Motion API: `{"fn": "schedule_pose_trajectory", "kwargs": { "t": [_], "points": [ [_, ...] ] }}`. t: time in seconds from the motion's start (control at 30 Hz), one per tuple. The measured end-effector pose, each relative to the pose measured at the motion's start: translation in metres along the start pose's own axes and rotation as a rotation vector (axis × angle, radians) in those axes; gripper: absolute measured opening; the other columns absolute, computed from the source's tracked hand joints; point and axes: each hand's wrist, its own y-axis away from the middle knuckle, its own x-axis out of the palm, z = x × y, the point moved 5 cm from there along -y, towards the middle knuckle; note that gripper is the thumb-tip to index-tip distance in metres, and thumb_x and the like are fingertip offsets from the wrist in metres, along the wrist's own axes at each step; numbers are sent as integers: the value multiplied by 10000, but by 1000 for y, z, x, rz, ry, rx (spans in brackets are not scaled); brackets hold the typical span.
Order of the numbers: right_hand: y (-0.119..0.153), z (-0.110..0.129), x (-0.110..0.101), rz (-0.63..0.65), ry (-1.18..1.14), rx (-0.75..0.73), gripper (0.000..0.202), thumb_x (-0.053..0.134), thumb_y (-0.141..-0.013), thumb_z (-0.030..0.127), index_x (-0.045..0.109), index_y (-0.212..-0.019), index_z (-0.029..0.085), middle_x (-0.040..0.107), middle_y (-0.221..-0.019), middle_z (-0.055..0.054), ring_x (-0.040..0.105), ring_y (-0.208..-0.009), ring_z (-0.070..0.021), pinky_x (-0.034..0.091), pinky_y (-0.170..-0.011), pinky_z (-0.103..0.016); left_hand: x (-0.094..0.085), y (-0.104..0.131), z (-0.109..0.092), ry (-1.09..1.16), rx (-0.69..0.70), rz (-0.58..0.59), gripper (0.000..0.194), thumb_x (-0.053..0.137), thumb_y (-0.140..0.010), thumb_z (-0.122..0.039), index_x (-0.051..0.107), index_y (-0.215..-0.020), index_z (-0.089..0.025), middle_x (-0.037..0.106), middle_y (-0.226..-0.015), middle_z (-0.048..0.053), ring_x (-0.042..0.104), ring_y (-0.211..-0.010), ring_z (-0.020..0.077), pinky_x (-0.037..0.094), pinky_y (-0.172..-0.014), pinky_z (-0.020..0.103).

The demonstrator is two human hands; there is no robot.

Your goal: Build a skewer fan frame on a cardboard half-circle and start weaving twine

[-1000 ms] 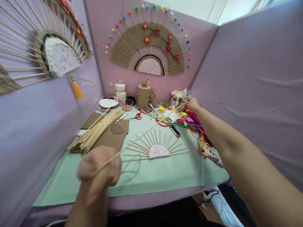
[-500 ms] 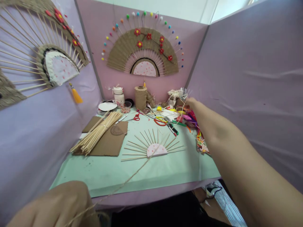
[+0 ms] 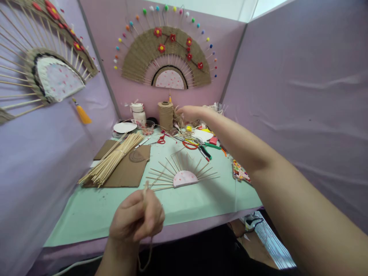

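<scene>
My left hand [image 3: 138, 214] is closed in front of the table's near edge, with a strand of twine [image 3: 145, 193] pinched in its fingers. One end of that strand loops down below the hand; the other runs toward the stick fan. My right hand [image 3: 188, 112] reaches to the back of the table, beside the twine spool [image 3: 166, 117], its fingers stretched out over a tangle of fibre. Between my hands lies a small fan of thin sticks [image 3: 175, 165] spreading from a pink spotted half-disc [image 3: 184, 178].
A bundle of sticks [image 3: 115, 159] lies on cardboard [image 3: 135, 172] at left. Red scissors [image 3: 161, 140], pliers [image 3: 205, 151] and a bag of colourful pieces [image 3: 240, 171] lie around. A white bottle [image 3: 138, 112] stands behind. A finished fan [image 3: 169, 50] hangs on the back panel.
My left hand has risen and moved right, over the table's front edge. My right hand has swung left from the right-hand pile toward the spool. The stretched twine has gone slack.
</scene>
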Motion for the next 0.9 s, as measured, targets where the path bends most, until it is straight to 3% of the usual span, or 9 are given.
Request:
{"fn": "schedule_pose_trajectory", "kwargs": {
  "t": [0.07, 0.13, 0.27, 0.37, 0.5, 0.6, 0.7, 0.77, 0.9],
  "points": [
    [32, 11, 26, 75, -150, 9, 327, 756, -725, 74, 700, -1038, 150, 733, -968, -66, 644, -645, -104, 505, -653, -224, -7, -14, 5, 18, 9, -220, 263, 532, -934, -341, 720, -809, -207, 219, -402, -77, 146, -379, 59, 200, -369, 151],
    [74, 29, 50, 146, -497, -13, 277, 622, -887, 218, 653, -1155, 156, 714, -1060, -102, 682, -717, -134, 540, -669, -264, -13, -21, 11, 24, -8, -388, 221, 571, -917, -341, 691, -816, -186, 227, -450, -79, 135, -429, 64, 216, -397, 141],
    [162, 75, 78, 233, -1070, -255, 461, 492, -939, 535, 592, -1277, 238, 625, -1297, -91, 572, -1215, -194, 462, -1003, -360, -13, -21, 31, -15, -183, -404, 255, 592, -903, -385, 655, -822, -152, 260, -450, -87, 125, -426, 52, 202, -404, 145],
    [203, 87, 94, 290, -1217, -280, 620, 441, -896, 675, 567, -1321, 241, 653, -1229, -95, 587, -1170, -195, 439, -996, -357, -12, -16, 41, -76, -294, -379, 284, 589, -902, -405, 642, -825, -137, 306, -446, -85, 142, -409, 39, 199, -416, 157],
    [220, 73, 100, 201, -1197, -124, 355, 656, -830, 548, 705, -932, 212, 680, -832, -25, 628, -791, -156, 483, -770, -295, -20, -11, 47, -111, -349, -443, 286, 604, -891, -404, 644, -834, -126, 352, -458, -79, 147, -404, 28, 176, -419, 164],
    [220, 64, 92, 177, -1127, -101, 301, 656, -845, 476, 669, -734, 197, 652, -769, -20, 603, -745, -154, 474, -743, -292, -26, -8, 57, -107, -397, -462, 298, 633, -863, -416, 663, -863, -120, 447, -492, -40, 238, -402, 36, 195, -417, 179],
    [212, 56, 84, 194, -965, -87, 292, 577, -896, 443, 681, -790, 192, 636, -738, -17, 593, -725, -158, 474, -733, -299, -26, -7, 68, -103, -447, -438, 297, 626, -868, -406, 685, -897, -116, 499, -527, -6, 275, -403, 45, 196, -416, 198],
    [206, 48, 79, 154, -807, -95, 240, 559, -904, 396, 691, -865, 200, 654, -803, -29, 607, -788, -176, 481, -784, -326, -25, -11, 68, -71, -434, -447, 271, 612, -885, -375, 689, -878, -115, 423, -490, -38, 203, -397, 34, 171, -414, 190],
    [200, 35, 66, -74, -677, -145, 293, 660, -822, 322, 660, -1109, 259, 602, -1248, -78, 510, -1225, -243, 370, -1070, -430, -27, -35, 35, 87, -86, -624, 263, 515, -953, -289, 638, -777, -136, 255, -494, -81, 179, -414, 49, 224, -412, 161]
  ]
}}
